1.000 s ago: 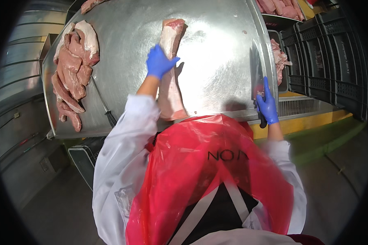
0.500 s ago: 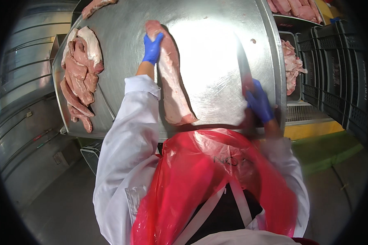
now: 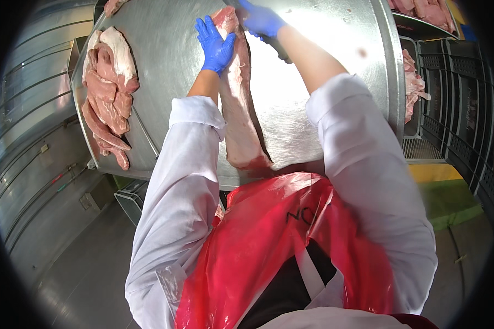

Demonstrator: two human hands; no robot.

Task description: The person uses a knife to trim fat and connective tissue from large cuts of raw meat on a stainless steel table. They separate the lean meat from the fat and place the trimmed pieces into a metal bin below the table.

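Note:
A long pale-pink pork loin [image 3: 239, 115] lies lengthwise on the metal table [image 3: 170, 55] in front of me, its near end close to the table's front edge. My blue-gloved left hand [image 3: 215, 48] rests by its far part, fingers spread over the left side and thumb on the meat. At the loin's far end, my blue-gloved right hand [image 3: 262, 22] is closed around a knife [image 3: 282, 54]. The dark handle sticks out below that hand, and part of the blade shows at the loin's far tip. The rest of the blade is cut off by the picture's top edge.
Several trimmed meat pieces [image 3: 108, 90] are heaped at the table's left, with a thin rod [image 3: 145, 131] beside them. To the right stand a bin of pale trimmings [image 3: 413, 88], a tray of meat [image 3: 422, 15] and dark stacked crates [image 3: 455, 104].
My right hand has swung from the table's near right up to the loin's far end, bringing the knife along. My left hand has loosened from its curl, its fingers now spread.

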